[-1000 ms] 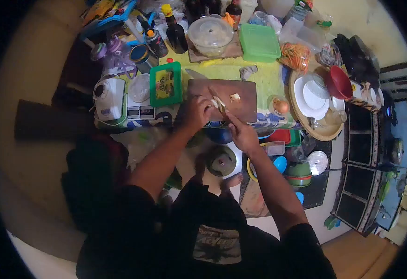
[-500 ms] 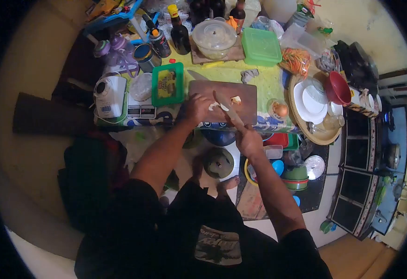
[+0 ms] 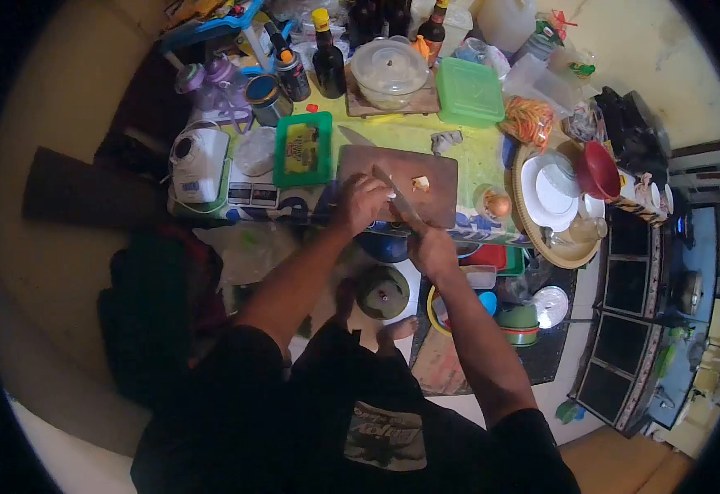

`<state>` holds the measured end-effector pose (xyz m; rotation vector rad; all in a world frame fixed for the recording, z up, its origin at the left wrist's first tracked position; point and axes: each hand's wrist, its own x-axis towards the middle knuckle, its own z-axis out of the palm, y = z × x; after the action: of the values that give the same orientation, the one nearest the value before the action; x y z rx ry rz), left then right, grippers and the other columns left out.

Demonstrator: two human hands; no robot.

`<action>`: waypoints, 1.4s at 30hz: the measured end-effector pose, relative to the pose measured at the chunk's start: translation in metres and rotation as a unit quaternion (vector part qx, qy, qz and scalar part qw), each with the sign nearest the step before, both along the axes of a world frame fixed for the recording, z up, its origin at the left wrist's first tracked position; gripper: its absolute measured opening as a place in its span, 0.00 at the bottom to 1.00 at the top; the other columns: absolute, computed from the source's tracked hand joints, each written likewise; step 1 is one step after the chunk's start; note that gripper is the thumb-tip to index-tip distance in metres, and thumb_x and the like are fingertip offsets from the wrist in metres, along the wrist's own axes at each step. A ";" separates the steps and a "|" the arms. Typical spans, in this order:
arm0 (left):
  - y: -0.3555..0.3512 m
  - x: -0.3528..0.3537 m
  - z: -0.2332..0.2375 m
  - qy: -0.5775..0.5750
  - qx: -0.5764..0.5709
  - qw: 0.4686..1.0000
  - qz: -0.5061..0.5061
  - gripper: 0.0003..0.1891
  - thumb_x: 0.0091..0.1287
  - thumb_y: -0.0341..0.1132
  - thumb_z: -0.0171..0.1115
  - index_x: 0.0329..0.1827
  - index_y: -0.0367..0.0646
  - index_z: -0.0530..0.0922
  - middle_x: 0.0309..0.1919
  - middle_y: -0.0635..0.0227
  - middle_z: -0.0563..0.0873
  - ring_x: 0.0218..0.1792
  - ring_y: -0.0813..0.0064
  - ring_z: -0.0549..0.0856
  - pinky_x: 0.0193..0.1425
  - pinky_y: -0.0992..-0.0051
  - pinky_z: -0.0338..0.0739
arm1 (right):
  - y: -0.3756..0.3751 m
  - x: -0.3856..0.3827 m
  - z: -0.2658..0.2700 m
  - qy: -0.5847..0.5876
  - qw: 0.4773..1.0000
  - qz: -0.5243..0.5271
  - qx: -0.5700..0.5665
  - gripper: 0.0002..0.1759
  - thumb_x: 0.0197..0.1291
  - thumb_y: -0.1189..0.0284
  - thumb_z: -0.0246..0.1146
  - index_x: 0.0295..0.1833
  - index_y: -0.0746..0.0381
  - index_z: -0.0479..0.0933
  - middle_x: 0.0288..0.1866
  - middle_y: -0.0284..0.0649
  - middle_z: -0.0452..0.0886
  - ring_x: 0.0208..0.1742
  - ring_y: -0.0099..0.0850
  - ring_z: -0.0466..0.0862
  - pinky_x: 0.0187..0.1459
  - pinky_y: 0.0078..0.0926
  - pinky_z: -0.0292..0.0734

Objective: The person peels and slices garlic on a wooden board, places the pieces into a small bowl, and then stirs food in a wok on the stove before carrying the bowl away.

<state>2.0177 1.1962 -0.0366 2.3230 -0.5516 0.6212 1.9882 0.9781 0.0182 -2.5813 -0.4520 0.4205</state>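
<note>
My right hand is wrapped around the handle of a knife, its blade slanting up and to the left over a brown wooden cutting board. Beside the blade, the bent fingers of my left hand hold a small white piece against the board; it may be garlic, but most of it is hidden. To the right of the knife lies another pale piece with a brownish edge. A second knife blade rests behind the board.
Left of the board stand a green-rimmed tub and a white kitchen scale. An onion sits in a small dish to the right, near a wicker tray of plates. A lidded bowl and a green container are behind.
My left hand has moved right, closer to the blade, and now covers most of the white pieces. The knife is a little lower and steeper. The whole view has shifted slightly.
</note>
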 end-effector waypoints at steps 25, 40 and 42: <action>0.028 -0.018 -0.005 0.124 -0.003 0.989 0.081 0.12 0.56 0.23 0.61 0.43 0.40 0.84 0.41 0.58 0.86 0.47 0.55 0.82 0.54 0.60 0.77 | -0.006 -0.015 -0.001 0.012 0.992 0.047 0.119 0.36 0.64 0.74 0.55 0.78 0.46 0.57 0.38 0.60 0.83 0.38 0.59 0.84 0.43 0.54 0.78; 0.013 -0.002 -0.009 0.094 -0.104 0.975 0.172 0.12 0.55 0.29 0.70 0.42 0.37 0.83 0.50 0.57 0.82 0.49 0.54 0.82 0.58 0.61 0.76 | 0.001 -0.011 -0.006 -0.028 0.997 0.060 0.040 0.34 0.63 0.72 0.56 0.76 0.50 0.60 0.37 0.59 0.81 0.36 0.56 0.83 0.42 0.52 0.79; 0.021 0.002 -0.015 0.108 -0.092 0.982 0.127 0.12 0.55 0.30 0.71 0.42 0.38 0.84 0.48 0.57 0.83 0.49 0.55 0.82 0.57 0.62 0.76 | -0.001 -0.012 -0.009 -0.017 0.997 0.050 0.052 0.39 0.62 0.71 0.58 0.78 0.44 0.55 0.43 0.59 0.83 0.38 0.57 0.84 0.41 0.53 0.80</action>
<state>2.0199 1.2171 -0.0515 2.2643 -0.0922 0.5020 1.9764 0.9775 0.0092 -2.4763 -0.6012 0.3775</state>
